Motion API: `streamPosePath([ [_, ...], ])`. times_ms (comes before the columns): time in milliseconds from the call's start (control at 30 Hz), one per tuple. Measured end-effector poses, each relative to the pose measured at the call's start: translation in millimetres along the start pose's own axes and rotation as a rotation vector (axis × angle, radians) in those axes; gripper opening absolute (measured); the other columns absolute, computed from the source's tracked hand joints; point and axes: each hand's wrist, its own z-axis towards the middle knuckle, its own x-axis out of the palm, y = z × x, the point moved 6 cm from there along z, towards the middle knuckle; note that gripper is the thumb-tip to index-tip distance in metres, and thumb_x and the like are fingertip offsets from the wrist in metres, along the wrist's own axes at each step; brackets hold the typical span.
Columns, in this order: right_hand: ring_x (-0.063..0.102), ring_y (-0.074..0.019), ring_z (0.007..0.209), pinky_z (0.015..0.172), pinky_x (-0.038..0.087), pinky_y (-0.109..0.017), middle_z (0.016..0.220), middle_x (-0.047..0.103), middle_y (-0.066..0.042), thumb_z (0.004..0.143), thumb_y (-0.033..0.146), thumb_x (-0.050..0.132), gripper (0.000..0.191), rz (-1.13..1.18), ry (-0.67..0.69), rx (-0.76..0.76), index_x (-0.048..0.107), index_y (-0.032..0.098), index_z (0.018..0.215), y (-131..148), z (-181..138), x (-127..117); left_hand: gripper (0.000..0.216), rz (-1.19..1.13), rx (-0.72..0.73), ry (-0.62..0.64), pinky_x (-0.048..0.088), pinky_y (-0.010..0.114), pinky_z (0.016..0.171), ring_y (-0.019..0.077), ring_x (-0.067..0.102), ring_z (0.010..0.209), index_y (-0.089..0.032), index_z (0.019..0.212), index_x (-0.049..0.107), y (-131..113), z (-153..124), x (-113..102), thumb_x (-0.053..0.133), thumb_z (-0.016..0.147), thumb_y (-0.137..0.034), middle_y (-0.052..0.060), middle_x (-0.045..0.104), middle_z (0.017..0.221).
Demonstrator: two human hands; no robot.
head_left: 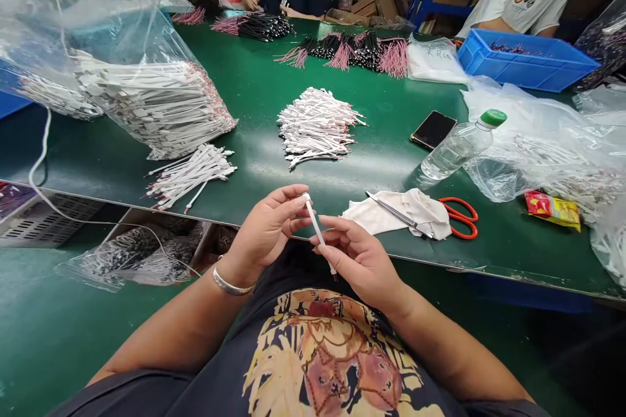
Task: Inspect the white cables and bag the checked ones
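Observation:
Between my hands is a short white sleeved cable point(315, 225), tilted, with thin reddish wire ends at its lower tip. My left hand point(271, 225) pinches its upper end, where a small white connector shows. Lower down, my right hand point(359, 257) holds the same cable between thumb and fingers. Past my hands lies a heap of similar white cables point(317, 124) on the green table point(259, 182). To the left is a smaller pile of white cables point(193, 172), beside a big clear plastic bag point(151, 104) packed with more of them.
Orange-handled scissors point(457, 218) lie on a white cloth point(381, 208) at the right. Behind them are a water bottle point(454, 150) and a phone point(433, 129). A blue bin point(528, 62), plastic bags and black-and-pink wire bundles point(342, 49) sit farther back. Two people sit across the table.

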Motion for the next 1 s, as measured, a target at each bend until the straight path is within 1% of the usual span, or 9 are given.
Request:
streamPosePath([
  [200, 0.063, -0.0165, 0.094, 0.083, 0.053, -0.034, 0.096, 0.067, -0.004, 0.084, 0.028, 0.06, 0.028, 0.069, -0.024, 0.07, 0.058, 0.023, 0.112, -1, 0, 2, 0.024, -0.039, -0.064, 0.009, 0.052, 0.016, 0.061, 0.0066, 0.061, 0.066, -0.016, 0.096, 0.064, 6, -1, 0, 0.069, 0.073, -0.015, 0.0, 0.064, 0.076],
  [400, 0.063, -0.0146, 0.084, 0.073, 0.053, -0.029, 0.091, 0.067, -0.003, 0.085, 0.029, 0.059, 0.025, -0.026, -0.044, 0.056, 0.06, 0.022, 0.109, 2, -1, -1, 0.023, -0.037, -0.111, 0.046, 0.052, 0.017, 0.062, 0.0071, 0.061, 0.065, -0.016, 0.095, 0.062, 10, -2, 2, 0.068, 0.073, -0.016, 0.0, 0.063, 0.076],
  [467, 0.063, -0.0146, 0.083, 0.074, 0.052, -0.029, 0.091, 0.068, -0.003, 0.087, 0.028, 0.056, 0.022, -0.199, -0.023, 0.004, 0.061, 0.022, 0.108, 7, -2, -6, 0.022, 0.018, -0.071, 0.059, 0.051, 0.018, 0.063, 0.0071, 0.06, 0.065, -0.018, 0.094, 0.061, 9, -3, 2, 0.069, 0.074, -0.018, -0.001, 0.063, 0.076],
  [567, 0.062, -0.0155, 0.086, 0.08, 0.049, -0.031, 0.094, 0.069, -0.004, 0.09, 0.025, 0.051, 0.02, -0.582, -0.006, -0.138, 0.064, 0.023, 0.105, 16, -2, -22, 0.022, 0.166, 0.081, 0.073, 0.049, 0.018, 0.065, 0.0069, 0.059, 0.066, -0.019, 0.092, 0.059, 3, -7, 3, 0.07, 0.073, -0.02, -0.003, 0.062, 0.074],
  [633, 0.061, -0.0179, 0.091, 0.085, 0.046, -0.034, 0.098, 0.068, -0.006, 0.091, 0.023, 0.048, 0.021, -0.841, -0.099, -0.244, 0.064, 0.02, 0.105, 23, 0, -40, 0.023, 0.255, 0.155, 0.08, 0.049, 0.018, 0.066, 0.0072, 0.058, 0.068, -0.019, 0.093, 0.059, 1, -10, 3, 0.071, 0.073, -0.021, -0.003, 0.061, 0.075],
  [700, 0.057, -0.0216, 0.096, 0.088, 0.043, -0.037, 0.101, 0.067, -0.009, 0.091, 0.023, 0.048, 0.023, -1.108, -0.241, -0.291, 0.063, 0.017, 0.106, 27, 2, -61, 0.025, 0.312, 0.17, 0.085, 0.049, 0.019, 0.068, 0.008, 0.057, 0.071, -0.018, 0.095, 0.061, 2, -12, 4, 0.07, 0.073, -0.023, -0.002, 0.061, 0.078],
  [800, 0.052, -0.0262, 0.095, 0.085, 0.04, -0.04, 0.099, 0.064, -0.012, 0.089, 0.021, 0.047, 0.023, -1.486, -0.385, -0.207, 0.063, 0.014, 0.105, 24, 8, -86, 0.026, 0.348, 0.153, 0.101, 0.049, 0.019, 0.069, 0.0086, 0.056, 0.073, -0.018, 0.099, 0.062, 4, -13, 4, 0.069, 0.075, -0.025, -0.001, 0.061, 0.08],
  [867, 0.05, -0.0269, 0.091, 0.079, 0.039, -0.038, 0.095, 0.063, -0.012, 0.088, 0.018, 0.047, 0.022, -1.669, -0.422, -0.118, 0.064, 0.014, 0.101, 20, 11, -98, 0.025, 0.357, 0.148, 0.118, 0.048, 0.019, 0.069, 0.0083, 0.056, 0.073, -0.018, 0.099, 0.063, 5, -13, 4, 0.068, 0.075, -0.025, -0.001, 0.06, 0.08],
  [1000, 0.048, -0.0255, 0.082, 0.071, 0.036, -0.035, 0.085, 0.059, -0.01, 0.086, 0.011, 0.043, 0.025, -1.88, -0.323, -0.034, 0.062, 0.014, 0.101, 11, 17, -106, 0.029, 0.348, 0.154, 0.138, 0.048, 0.019, 0.069, 0.0074, 0.055, 0.072, -0.02, 0.106, 0.063, 4, -13, 5, 0.067, 0.077, -0.023, -0.002, 0.057, 0.079],
])
